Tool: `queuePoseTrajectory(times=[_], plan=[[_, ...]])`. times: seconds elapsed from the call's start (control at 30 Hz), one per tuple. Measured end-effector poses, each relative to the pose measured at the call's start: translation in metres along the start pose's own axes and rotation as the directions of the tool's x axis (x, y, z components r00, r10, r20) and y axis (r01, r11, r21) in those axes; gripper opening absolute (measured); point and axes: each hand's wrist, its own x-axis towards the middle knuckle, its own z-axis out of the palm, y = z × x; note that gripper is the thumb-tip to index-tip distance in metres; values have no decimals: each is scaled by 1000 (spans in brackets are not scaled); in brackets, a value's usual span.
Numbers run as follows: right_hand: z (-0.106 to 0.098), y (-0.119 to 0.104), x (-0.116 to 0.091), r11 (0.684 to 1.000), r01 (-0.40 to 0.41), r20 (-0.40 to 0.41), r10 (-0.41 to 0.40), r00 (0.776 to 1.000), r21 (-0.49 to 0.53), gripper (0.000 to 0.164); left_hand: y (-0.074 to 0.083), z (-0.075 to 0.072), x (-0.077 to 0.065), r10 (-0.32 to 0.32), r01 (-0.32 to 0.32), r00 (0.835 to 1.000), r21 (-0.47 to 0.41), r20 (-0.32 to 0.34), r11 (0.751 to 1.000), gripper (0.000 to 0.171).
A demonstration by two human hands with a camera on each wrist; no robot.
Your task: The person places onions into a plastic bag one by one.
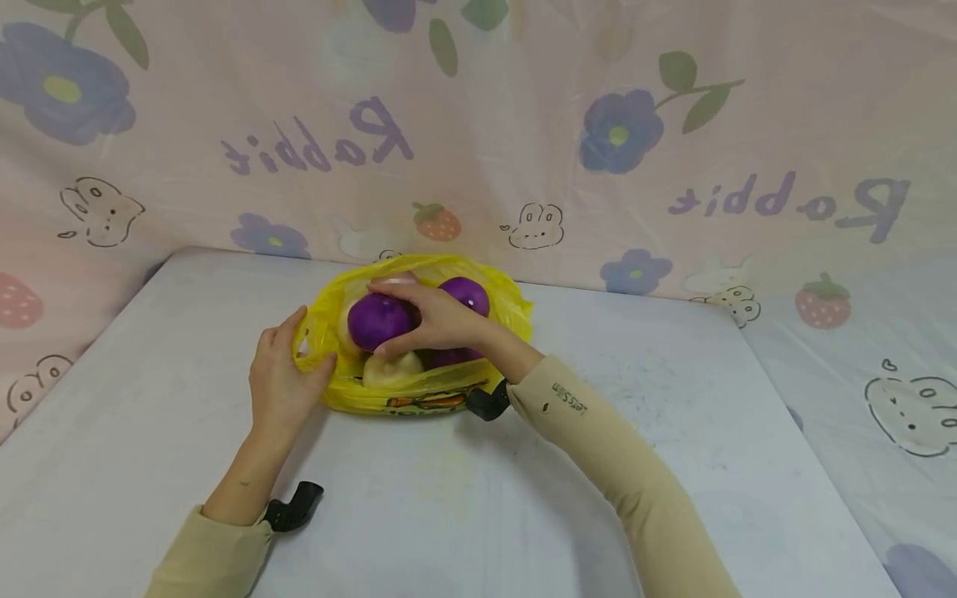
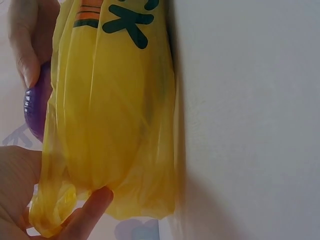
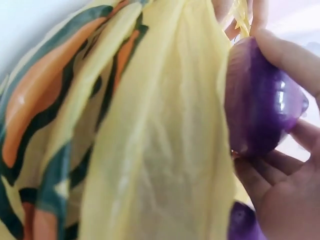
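A yellow plastic bag (image 1: 419,402) with green and orange print stands with its mouth open upward. My right hand (image 1: 441,317) reaches over it and holds a shiny purple onion (image 1: 380,322) at the mouth, thumb and fingers around its sides. In the right wrist view the onion (image 3: 260,97) shows faint streaks and a small nub. My left hand (image 1: 284,378) grips the bag's left edge; in the left wrist view a finger (image 2: 95,207) lies against the yellow plastic. Inside are another purple one (image 1: 465,294), a pale cream thing (image 1: 392,370) and a pinkish thing (image 1: 399,278), partly hidden.
The bag stands on a white table (image 1: 478,507), near its back edge. Behind it hangs a pink curtain (image 1: 493,149) printed with flowers, rabbits and strawberries. Black wrist mounts (image 1: 295,507) stick out from both sleeves.
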Motion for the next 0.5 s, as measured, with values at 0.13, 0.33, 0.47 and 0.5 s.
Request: queuePoseTrajectory(times=[0.13, 0.33, 0.47, 0.5], plan=[[0, 0, 0, 1000, -24, 7, 24, 1000, -11, 90, 0, 1, 0, 10, -10, 1000, 6, -6, 1000, 64], [2, 1, -2, 997, -5, 29, 7, 1000, -71, 90, 2, 0, 0, 29, -29, 999, 1, -33, 1000, 63], [4, 1, -2, 997, -18, 14, 20, 1000, -80, 89, 3, -1, 0, 29, -29, 999, 8, -36, 1000, 62], [4, 1, -2, 996, -20, 10, 21, 1000, -83, 89, 4, -1, 0, 27, -27, 999, 11, -35, 1000, 62]])
